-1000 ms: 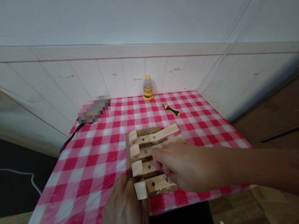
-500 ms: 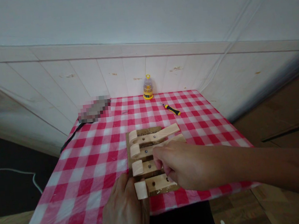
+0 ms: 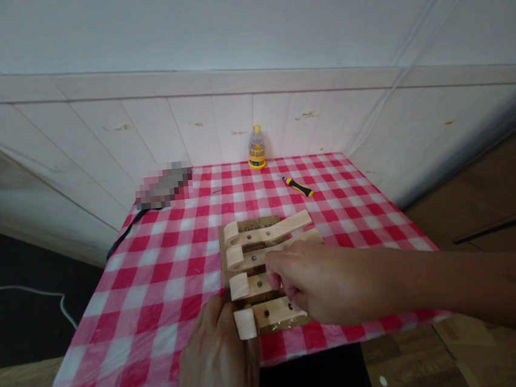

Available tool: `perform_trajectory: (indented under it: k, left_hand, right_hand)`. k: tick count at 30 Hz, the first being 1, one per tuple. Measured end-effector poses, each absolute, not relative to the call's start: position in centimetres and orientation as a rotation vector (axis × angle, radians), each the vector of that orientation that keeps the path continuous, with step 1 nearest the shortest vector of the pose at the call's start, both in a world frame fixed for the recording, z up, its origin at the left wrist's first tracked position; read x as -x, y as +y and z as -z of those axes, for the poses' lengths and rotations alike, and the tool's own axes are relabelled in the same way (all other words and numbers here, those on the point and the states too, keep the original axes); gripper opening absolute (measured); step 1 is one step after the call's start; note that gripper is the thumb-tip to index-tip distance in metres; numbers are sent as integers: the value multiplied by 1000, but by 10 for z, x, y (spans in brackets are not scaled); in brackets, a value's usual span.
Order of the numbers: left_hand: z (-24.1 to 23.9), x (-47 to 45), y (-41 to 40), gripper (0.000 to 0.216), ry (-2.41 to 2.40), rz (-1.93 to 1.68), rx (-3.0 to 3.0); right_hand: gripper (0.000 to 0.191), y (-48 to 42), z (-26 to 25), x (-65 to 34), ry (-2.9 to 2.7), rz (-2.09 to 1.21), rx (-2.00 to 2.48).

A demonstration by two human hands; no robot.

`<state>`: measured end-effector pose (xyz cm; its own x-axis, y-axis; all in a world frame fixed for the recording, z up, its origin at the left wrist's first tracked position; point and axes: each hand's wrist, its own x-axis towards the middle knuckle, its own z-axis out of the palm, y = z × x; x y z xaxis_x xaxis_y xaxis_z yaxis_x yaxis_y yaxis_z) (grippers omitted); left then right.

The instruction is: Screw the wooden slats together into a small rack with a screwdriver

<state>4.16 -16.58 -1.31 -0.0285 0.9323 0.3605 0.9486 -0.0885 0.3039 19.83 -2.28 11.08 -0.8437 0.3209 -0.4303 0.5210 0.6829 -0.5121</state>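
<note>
In the head view, a wooden hook rack (image 3: 225,263) lies on the table near its front edge. Several pale curved wooden hooks (image 3: 265,313) run across its brown board, with dark screw heads showing in them. My left hand (image 3: 216,349) grips the rack's near left corner, its fingers against the board beside the nearest hook. Over the right part of the middle hooks, my right hand (image 3: 314,282) is closed, fingers curled downward. Whatever those fingers may hold is hidden beneath the hand.
A black and yellow screwdriver (image 3: 299,186) lies beyond the rack. Against the wall stands a yellow bit-set case (image 3: 256,150). A blurred-out object with a black strap (image 3: 127,235) rests at the far left corner. The red and white checked cloth (image 3: 156,276) covers the table.
The whole view has shifted slightly. Both hands keep nearly the same places on the rack, and no object has visibly been moved.
</note>
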Motion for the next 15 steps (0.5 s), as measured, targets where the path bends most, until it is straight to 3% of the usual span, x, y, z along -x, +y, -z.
perform_trajectory:
  k: [8,15]
  left_hand:
    - [15,-40,-167,21,-2121,749,2177]
    - [17,-39,-167,19,-2128,737,2175]
  right_hand:
    - [25,-26,-113,-199,2537,1155,-671]
    - [23,-24,-108,-199,2561,979,-719]
